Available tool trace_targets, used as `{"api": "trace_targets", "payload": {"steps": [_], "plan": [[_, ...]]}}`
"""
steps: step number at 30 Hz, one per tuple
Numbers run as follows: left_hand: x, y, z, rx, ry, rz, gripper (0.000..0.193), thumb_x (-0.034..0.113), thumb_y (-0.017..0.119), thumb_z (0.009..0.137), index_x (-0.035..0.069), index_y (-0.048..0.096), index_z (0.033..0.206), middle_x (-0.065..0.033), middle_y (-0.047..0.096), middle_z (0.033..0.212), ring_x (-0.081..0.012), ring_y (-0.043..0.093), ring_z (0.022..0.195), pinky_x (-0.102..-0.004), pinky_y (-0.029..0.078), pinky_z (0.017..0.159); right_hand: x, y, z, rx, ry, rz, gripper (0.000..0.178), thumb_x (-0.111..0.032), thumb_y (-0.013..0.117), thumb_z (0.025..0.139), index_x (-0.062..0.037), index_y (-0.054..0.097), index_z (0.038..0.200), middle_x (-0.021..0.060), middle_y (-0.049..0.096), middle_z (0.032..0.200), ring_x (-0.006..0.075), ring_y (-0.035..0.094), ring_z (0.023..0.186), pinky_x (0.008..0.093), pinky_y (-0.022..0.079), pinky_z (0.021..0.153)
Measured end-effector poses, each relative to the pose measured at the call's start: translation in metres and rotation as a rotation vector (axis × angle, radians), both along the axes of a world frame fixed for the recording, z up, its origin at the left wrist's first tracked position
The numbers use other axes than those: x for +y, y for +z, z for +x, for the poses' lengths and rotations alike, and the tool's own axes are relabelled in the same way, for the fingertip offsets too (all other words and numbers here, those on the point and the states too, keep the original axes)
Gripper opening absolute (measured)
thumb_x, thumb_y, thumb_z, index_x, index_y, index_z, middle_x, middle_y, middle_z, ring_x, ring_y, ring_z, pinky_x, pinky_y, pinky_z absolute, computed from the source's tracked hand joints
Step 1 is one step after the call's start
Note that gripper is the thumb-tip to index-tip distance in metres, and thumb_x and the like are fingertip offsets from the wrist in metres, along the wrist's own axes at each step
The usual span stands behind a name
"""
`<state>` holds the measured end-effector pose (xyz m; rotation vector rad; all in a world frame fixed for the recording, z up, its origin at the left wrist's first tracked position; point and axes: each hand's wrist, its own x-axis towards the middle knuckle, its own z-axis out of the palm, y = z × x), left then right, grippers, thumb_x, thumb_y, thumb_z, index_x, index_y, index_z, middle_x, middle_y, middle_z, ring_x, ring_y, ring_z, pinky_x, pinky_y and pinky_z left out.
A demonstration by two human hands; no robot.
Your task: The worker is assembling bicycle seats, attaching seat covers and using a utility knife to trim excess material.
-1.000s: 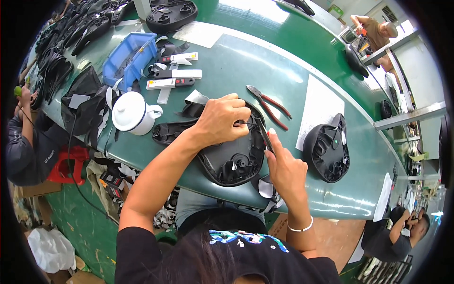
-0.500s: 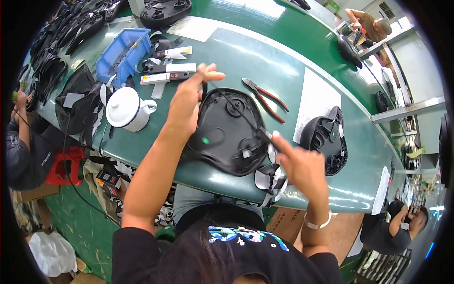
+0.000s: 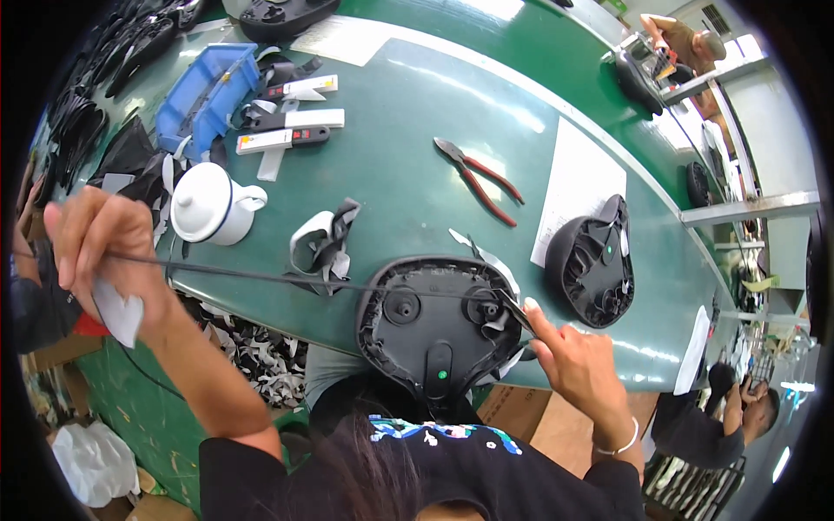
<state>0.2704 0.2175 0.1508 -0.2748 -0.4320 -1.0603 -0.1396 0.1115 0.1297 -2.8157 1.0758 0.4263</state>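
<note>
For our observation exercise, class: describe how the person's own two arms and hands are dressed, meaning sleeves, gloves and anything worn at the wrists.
Both hands are bare, with no gloves. The left hand and its forearm are uncovered up to a short black sleeve near the shoulder. The right hand has a thin pale bracelet at the wrist, and its forearm is uncovered too. The black shirt carries a coloured print.

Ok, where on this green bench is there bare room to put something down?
The widest bare patch of the green table lies between the white mug, the red-handled pliers and the paper sheet. It is crowded around the blue bin and at the near edge, where the black shell sits.
</note>
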Motion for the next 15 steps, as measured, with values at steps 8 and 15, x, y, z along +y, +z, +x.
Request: {"api": "trace_targets", "payload": {"steps": [8,15], "plan": [[-0.106,-0.056,-0.131,-2.514,0.171,0.173,0.023,0.024,0.072,0.076,0.006,0.063,0.088,-0.0081,0.059,0.110,-0.0292,0.045,0.116,-0.0377,0.032,0.099,-0.017,0.001,-0.010,-0.165,-0.008,0.142,0.047,-0.022,0.060,0.086,-0.0181,0.047,0.131,0.0090,0.055,0.060,0.0267,0.054,0.046,0.0390,0.038,0.043],[-0.140,-0.051,-0.172,-1.066,-0.118,0.468,0.021,0.017,0.050,0.094,0.005,0.048,0.077,-0.0017,0.043,0.069,-0.0116,0.042,0.055,-0.0255,0.037,0.052,0.021,-0.022,-0.029,-0.151,-0.080,-0.025,0.053,-0.021,0.065,0.083,-0.0154,0.048,0.133,0.0073,0.051,0.059,0.0264,0.053,0.047,0.0382,0.039,0.043]]}}
